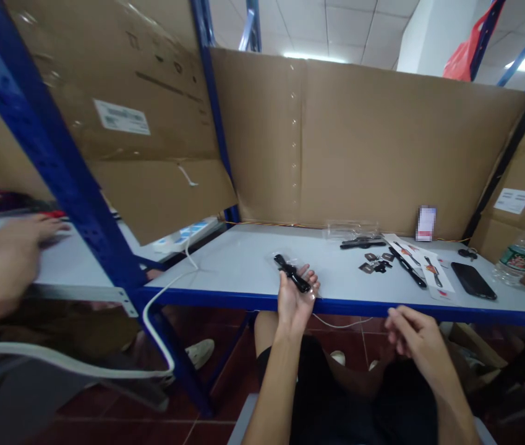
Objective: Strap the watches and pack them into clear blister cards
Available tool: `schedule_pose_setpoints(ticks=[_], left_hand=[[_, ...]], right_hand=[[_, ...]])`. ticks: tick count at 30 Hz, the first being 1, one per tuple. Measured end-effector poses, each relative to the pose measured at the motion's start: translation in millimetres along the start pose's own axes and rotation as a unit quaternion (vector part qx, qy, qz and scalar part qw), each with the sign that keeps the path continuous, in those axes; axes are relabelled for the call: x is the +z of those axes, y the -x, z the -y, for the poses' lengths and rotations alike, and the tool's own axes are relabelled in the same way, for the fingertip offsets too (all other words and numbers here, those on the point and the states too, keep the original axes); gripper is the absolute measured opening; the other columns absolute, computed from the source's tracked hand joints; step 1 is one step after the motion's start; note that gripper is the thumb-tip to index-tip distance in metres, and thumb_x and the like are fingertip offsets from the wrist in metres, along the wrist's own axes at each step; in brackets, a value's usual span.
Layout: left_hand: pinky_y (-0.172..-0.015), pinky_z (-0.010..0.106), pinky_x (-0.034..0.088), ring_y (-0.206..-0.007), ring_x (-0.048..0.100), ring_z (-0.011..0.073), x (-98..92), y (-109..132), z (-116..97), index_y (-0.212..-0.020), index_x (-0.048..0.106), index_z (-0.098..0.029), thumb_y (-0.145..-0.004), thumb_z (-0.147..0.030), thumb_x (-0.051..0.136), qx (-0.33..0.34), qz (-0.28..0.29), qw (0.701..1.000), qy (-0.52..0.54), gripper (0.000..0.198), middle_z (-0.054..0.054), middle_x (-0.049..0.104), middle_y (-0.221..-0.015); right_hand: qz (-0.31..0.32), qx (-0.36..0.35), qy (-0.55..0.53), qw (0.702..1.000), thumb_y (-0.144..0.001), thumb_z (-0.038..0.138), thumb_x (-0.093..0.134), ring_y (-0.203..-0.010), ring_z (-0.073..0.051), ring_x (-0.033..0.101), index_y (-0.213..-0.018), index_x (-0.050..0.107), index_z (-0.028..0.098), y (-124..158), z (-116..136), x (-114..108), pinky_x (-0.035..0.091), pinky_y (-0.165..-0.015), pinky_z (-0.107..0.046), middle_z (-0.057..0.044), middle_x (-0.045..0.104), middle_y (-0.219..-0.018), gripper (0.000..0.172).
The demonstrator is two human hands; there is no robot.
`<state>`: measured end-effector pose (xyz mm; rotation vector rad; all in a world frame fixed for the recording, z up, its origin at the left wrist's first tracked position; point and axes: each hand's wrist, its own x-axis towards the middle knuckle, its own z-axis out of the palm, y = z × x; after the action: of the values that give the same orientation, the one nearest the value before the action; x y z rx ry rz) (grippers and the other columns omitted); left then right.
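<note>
My left hand is palm up at the table's front edge, its fingers curled around a glossy black bow-shaped item in a clear plastic bag. The item is broad at both ends and narrow in the middle. In front of the table's blue edge, lower right, hangs my right hand, fingers curled in with the thumb against them; nothing shows in it. Beyond it on the table lie small dark square pieces, a long black strip and printed cards picturing a black item.
Along the back lie black strips and clear packaging. A phone and a water bottle stand at the right. Blue posts and cardboard walls enclose the table. A white cable crosses left, near another person's hand.
</note>
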<state>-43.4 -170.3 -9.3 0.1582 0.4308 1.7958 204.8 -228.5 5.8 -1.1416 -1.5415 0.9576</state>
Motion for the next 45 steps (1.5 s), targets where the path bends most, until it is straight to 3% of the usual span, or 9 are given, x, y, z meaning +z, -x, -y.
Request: schedule_pose_setpoints(ticks=[6,13,17,24,29,35,40,43,45], left_hand=[[-0.062,0.025,0.054,-0.066,0.063,0.0158,-3.7,-2,6,-0.101,0.07,-0.013,-0.105,-0.053,0.038,0.002,0.003,0.999,-0.049,0.051,0.007,0.066,-0.078],[-0.097,0.032,0.051,-0.109,0.069,0.024,4.4,-5,13,-0.102,0.073,-0.016,-0.098,-0.038,0.061,0.063,0.043,0.975,-0.209,0.026,0.009,0.076,-0.098],[-0.092,0.029,0.047,-0.117,0.065,0.0299,15.6,-1,15,-0.082,0.069,-0.02,-0.088,-0.023,0.074,0.113,0.076,0.921,-0.366,0.008,0.012,0.073,-0.086],[-0.091,0.032,0.043,-0.118,0.064,0.0384,33.0,29,32,-0.083,0.068,-0.023,-0.076,-0.026,0.084,0.156,0.091,0.847,-0.499,0.017,0.012,0.068,-0.077],[-0.078,0.03,0.049,-0.096,0.071,0.0309,33.8,36,36,-0.092,0.07,-0.024,-0.082,-0.028,0.077,0.115,0.146,0.864,-0.468,0.013,0.009,0.071,-0.079],[-0.053,0.025,0.051,-0.059,0.068,0.0186,29.9,24,17,-0.107,0.065,-0.018,-0.079,-0.029,0.078,0.027,0.157,0.889,-0.43,0.033,0.004,0.071,-0.077],[-0.045,0.018,0.051,-0.053,0.061,0.0126,41.0,50,-35,-0.095,0.066,-0.016,-0.085,-0.019,0.064,0.308,0.017,0.876,-0.37,0.011,-0.003,0.06,-0.063],[-0.042,0.015,0.047,-0.049,0.056,0.0107,49.3,78,-54,-0.128,0.057,-0.023,-0.087,-0.011,0.052,0.483,-0.028,0.818,-0.311,0.043,-0.007,0.06,-0.065],[-0.038,0.015,0.043,-0.047,0.057,0.0106,51.0,84,-59,-0.15,0.037,-0.03,-0.083,-0.005,0.049,0.513,-0.029,0.8,-0.309,0.072,-0.007,0.063,-0.075]], right_hand=[[0.042,-0.217,0.137,0.965,-0.094,0.021,0.056,-0.086,-0.021,0.068,-0.094,0.079,0.023,-52,44,102,0.049,-0.078,-0.03,-0.006,0.077,-0.095,0.023],[-0.006,-0.201,0.115,0.973,-0.098,0.021,0.046,-0.109,-0.025,0.068,-0.122,0.076,0.019,-91,26,147,0.048,-0.098,-0.036,-0.014,0.073,-0.12,0.038],[-0.053,-0.121,-0.117,0.984,-0.096,0.044,0.05,-0.11,-0.029,0.068,-0.107,0.079,0.015,-97,4,142,0.05,-0.101,-0.04,-0.015,0.077,-0.111,0.043],[-0.166,0.056,-0.343,0.923,-0.076,0.062,0.07,-0.117,-0.027,0.065,-0.103,0.075,0.019,-81,-9,123,0.054,-0.089,-0.031,-0.01,0.074,-0.12,0.051],[-0.152,0.034,-0.399,0.904,-0.071,0.055,0.077,-0.083,-0.019,0.067,-0.087,0.069,0.019,-70,-5,120,0.053,-0.071,-0.026,-0.004,0.074,-0.09,0.041],[-0.152,0.065,-0.443,0.881,-0.064,0.057,0.084,-0.047,-0.008,0.042,-0.087,0.066,0.019,-58,1,93,0.031,-0.04,-0.021,-0.001,0.07,-0.075,0.048],[-0.181,0.063,-0.455,0.87,-0.062,0.05,0.088,-0.045,-0.007,0.042,-0.091,0.069,0.018,-38,10,54,0.034,-0.038,-0.02,-0.002,0.074,-0.079,0.047],[-0.201,0.039,-0.456,0.866,-0.066,0.049,0.087,-0.044,-0.006,0.04,-0.094,0.07,0.018,-27,18,37,0.035,-0.037,-0.019,-0.001,0.075,-0.08,0.045],[-0.207,0.022,-0.451,0.868,-0.067,0.049,0.087,-0.044,-0.005,0.039,-0.093,0.069,0.017,-21,23,30,0.034,-0.036,-0.018,-0.002,0.075,-0.081,0.044]])
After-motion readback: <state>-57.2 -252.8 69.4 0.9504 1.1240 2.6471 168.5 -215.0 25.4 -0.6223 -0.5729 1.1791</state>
